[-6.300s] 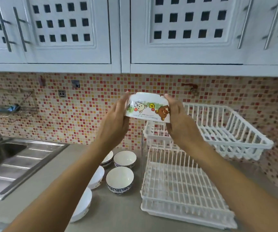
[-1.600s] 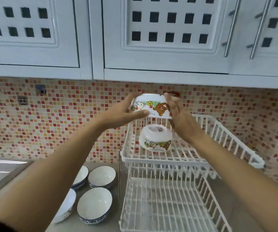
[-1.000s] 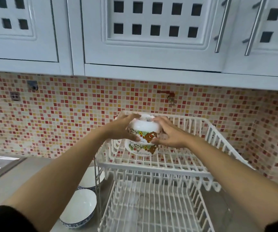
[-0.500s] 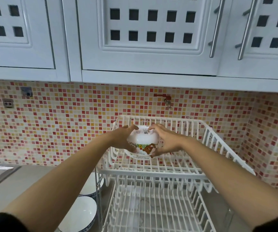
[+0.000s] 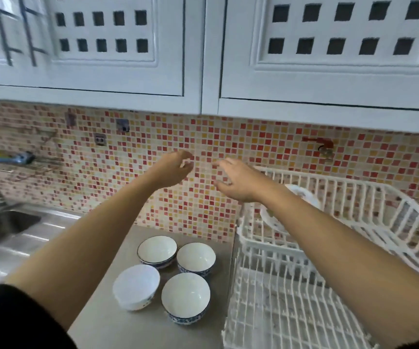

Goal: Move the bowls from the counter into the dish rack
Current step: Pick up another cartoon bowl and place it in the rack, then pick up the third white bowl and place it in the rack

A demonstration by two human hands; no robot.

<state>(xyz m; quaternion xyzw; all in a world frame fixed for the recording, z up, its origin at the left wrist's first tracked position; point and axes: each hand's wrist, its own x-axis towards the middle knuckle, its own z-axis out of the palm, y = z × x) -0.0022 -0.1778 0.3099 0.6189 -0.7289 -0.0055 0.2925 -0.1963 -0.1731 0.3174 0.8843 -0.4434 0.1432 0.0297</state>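
Note:
Several white bowls with blue patterned bases sit on the grey counter point(image 5: 117, 321): two at the back point(image 5: 157, 250) point(image 5: 195, 256) and two in front point(image 5: 136, 285) point(image 5: 185, 295). A white two-tier dish rack point(image 5: 389, 212) stands to their right. The cartoon-print bowls point(image 5: 301, 197) rest stacked in its upper tier, partly hidden by my right forearm. My left hand point(image 5: 171, 170) and my right hand point(image 5: 236, 180) hover empty in front of the tiled wall, left of the rack, fingers apart.
A steel sink point(image 5: 4, 222) with drainboard lies at the left. White wall cabinets point(image 5: 203, 46) hang overhead. The rack's lower tier point(image 5: 279, 311) holds nothing. A wire shelf with a blue tool point(image 5: 9, 158) is on the wall at far left.
Both hands have let go of the cartoon-print bowl, leaving it on the other in the upper tier, and have pulled back to the left. The view has swung left toward the counter bowls.

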